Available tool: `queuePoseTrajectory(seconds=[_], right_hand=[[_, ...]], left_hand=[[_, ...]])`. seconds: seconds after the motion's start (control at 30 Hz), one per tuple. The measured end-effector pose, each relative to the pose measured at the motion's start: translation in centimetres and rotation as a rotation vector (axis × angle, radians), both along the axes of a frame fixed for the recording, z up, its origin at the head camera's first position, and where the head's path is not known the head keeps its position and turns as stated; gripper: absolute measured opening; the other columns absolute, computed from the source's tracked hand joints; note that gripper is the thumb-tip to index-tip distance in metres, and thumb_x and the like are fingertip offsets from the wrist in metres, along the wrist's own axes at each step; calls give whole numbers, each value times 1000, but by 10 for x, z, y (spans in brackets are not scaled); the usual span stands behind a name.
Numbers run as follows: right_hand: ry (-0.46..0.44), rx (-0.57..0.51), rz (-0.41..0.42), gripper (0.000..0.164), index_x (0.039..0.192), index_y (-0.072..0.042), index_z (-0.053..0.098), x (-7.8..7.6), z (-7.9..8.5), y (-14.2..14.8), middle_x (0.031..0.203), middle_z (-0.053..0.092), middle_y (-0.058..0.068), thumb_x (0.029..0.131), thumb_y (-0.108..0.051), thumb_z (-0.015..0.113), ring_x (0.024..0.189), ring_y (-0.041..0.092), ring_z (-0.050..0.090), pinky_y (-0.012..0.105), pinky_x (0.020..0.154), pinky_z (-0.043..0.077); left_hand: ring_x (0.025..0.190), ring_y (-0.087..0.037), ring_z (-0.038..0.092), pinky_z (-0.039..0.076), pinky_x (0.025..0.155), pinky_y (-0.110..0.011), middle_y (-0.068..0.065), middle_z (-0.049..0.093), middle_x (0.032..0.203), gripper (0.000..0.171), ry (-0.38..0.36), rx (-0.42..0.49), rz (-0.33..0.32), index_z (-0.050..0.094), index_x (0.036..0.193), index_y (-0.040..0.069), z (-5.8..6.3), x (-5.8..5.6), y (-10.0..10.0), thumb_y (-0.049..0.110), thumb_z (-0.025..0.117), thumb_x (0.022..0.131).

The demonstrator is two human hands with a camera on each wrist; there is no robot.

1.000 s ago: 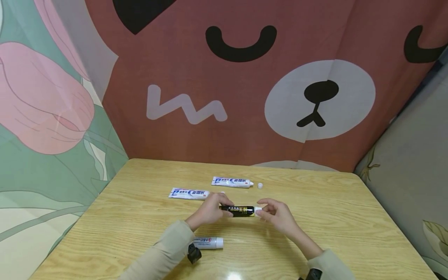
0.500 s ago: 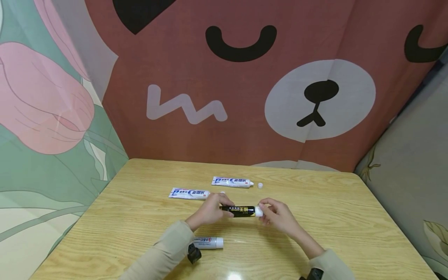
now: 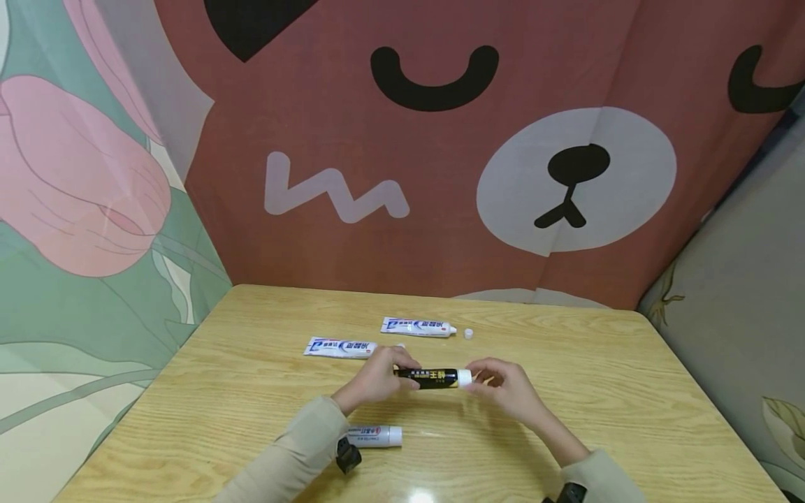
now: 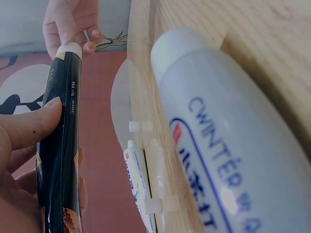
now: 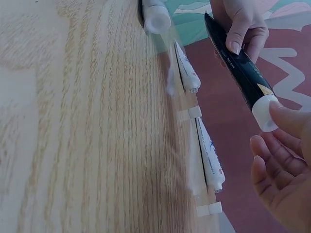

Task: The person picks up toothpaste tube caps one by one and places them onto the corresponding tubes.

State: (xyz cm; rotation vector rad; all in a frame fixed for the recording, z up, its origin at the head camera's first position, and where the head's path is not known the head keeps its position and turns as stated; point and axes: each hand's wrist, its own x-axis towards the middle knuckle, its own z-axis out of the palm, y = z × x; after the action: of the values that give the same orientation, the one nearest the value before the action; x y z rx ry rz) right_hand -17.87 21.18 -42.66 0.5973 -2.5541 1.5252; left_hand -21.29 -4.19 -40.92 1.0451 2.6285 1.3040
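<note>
My left hand (image 3: 379, 376) grips a black toothpaste tube (image 3: 437, 378) around its body, thumb on the near side. The tube is held level above the table, its white cap (image 5: 264, 113) pointing right. My right hand (image 3: 509, 389) has thumb and fingertips at this cap, pinching it from the end. In the left wrist view, the black tube (image 4: 60, 111) stands steeply, with the right hand (image 4: 70, 22) at its top. A pale grey toothpaste tube (image 3: 375, 436), capped in white, lies below my left forearm and partly behind it.
Two uncapped white-and-blue toothpaste tubes lie farther back: a rear tube (image 3: 417, 327) and a nearer tube (image 3: 339, 347), partly hidden by my left hand. A loose white cap (image 3: 468, 334) sits beside the rear tube's nozzle; another loose cap (image 5: 189, 114) is near the other tube. Printed cloth (image 3: 352, 258) hangs behind the wooden table (image 3: 597, 391).
My right fingers have shifted around the cap, the hand opening away and then closing back at its end. The left hand and black tube have stayed nearly still.
</note>
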Motion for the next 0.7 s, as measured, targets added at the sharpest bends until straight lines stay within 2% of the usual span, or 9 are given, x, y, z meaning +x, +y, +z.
queuePoseTrajectory(seconds=[0.13,0.37,0.53,0.7], right_hand=[[-48,3,3,22,97,3,66,1,0,-1,87,65,9,82,-13,68,71,10,57,26,60,49],[-104,-5,47,22,94,7,66,3,3,-1,79,65,16,91,-13,56,63,22,60,31,56,50],[-61,28,36,25,98,6,65,2,1,1,83,66,13,90,-17,57,67,18,61,30,58,50],[62,5,37,29,101,0,64,3,-1,3,90,64,3,79,-15,71,73,11,59,26,59,48]], left_hand=[[82,-13,57,45,76,-26,-2,66,87,26,-5,5,0,70,96,-1,0,0,0,3,75,72],[84,-13,58,45,81,-28,-3,67,88,26,-10,5,-4,69,97,-2,-1,1,1,2,75,71],[85,-13,58,44,80,-27,-2,66,89,27,-32,-5,5,69,98,0,0,2,1,3,74,72],[86,-14,58,44,85,-32,-2,66,89,26,-36,-4,4,69,98,-1,1,2,-1,3,74,72]])
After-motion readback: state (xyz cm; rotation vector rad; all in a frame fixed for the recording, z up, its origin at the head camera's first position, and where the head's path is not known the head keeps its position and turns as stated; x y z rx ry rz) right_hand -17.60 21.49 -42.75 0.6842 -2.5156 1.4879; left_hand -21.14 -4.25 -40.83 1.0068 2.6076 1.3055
